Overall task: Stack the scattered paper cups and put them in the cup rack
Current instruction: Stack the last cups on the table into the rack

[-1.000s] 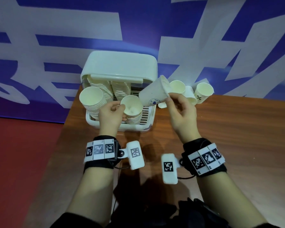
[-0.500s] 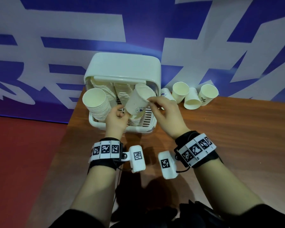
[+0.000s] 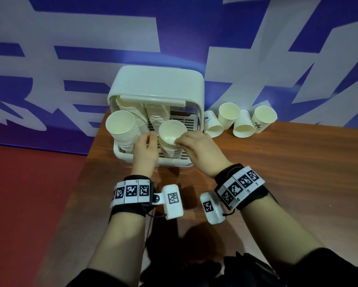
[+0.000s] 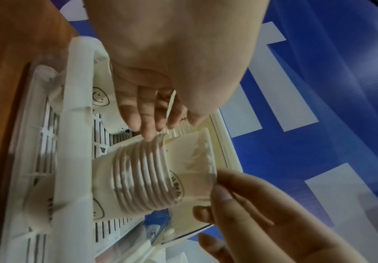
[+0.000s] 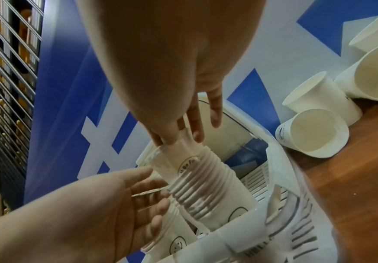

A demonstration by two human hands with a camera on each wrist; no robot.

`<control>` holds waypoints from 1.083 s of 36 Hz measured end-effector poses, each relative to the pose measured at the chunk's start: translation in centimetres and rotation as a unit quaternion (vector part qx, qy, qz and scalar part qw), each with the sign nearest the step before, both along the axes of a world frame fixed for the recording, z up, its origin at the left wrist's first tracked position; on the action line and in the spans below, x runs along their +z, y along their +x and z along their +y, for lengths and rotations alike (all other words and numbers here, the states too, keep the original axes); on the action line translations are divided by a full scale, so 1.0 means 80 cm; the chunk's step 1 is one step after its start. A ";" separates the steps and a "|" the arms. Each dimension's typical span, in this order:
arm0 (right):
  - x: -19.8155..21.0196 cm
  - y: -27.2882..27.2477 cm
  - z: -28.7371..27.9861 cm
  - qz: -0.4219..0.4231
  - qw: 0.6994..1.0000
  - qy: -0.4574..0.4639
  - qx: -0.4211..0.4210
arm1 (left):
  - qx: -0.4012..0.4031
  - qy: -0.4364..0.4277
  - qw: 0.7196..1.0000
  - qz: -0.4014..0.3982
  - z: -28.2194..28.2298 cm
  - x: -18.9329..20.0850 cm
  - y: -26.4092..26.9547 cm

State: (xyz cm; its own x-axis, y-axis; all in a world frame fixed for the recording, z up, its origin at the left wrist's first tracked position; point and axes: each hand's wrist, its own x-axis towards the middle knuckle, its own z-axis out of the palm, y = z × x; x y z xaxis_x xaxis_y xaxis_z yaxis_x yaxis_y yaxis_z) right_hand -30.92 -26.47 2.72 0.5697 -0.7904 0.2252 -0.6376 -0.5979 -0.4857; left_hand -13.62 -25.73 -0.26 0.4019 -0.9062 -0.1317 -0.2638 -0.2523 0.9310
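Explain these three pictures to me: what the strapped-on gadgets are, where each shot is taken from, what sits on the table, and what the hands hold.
No machine works here: a person uses two bare hands. The patterned bands on the wrists carry small cameras. The wide picture comes from a camera on the head; the other two look along each hand from its wrist.

On the wooden table stands a white cup rack with stacks of paper cups. Four loose cups lie beside it near the wall.

The right hand pinches the rim of the top cup, seated on the middle stack but not pushed fully down. The left hand touches that stack with its fingertips.
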 end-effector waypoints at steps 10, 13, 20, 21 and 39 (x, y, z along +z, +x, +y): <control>-0.007 0.005 -0.002 -0.044 0.994 0.058 -0.086 | -0.012 -0.015 1.000 0.019 0.002 0.004 -0.006; -0.011 0.006 -0.005 -0.021 0.988 0.107 -0.110 | -0.009 -0.008 0.999 0.032 0.001 -0.001 -0.006; -0.017 0.009 -0.009 -0.008 0.984 0.140 -0.113 | -0.018 -0.010 1.000 0.024 0.002 -0.006 -0.003; -0.017 0.010 -0.008 -0.009 0.984 0.139 -0.114 | -0.019 -0.010 0.999 0.025 0.002 -0.007 -0.004; -0.007 -0.022 -0.006 -0.031 0.975 0.163 -0.151 | 0.036 -0.078 0.987 -0.139 0.008 0.022 -0.019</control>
State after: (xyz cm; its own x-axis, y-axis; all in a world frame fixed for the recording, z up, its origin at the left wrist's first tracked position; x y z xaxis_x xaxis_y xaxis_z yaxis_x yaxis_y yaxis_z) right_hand -32.69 -26.93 2.17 0.2929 -0.9553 -0.0389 -0.7241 -0.1951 -0.6615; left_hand -15.13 -25.12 1.48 0.4672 -0.8744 0.1309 -0.5011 -0.1399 0.8540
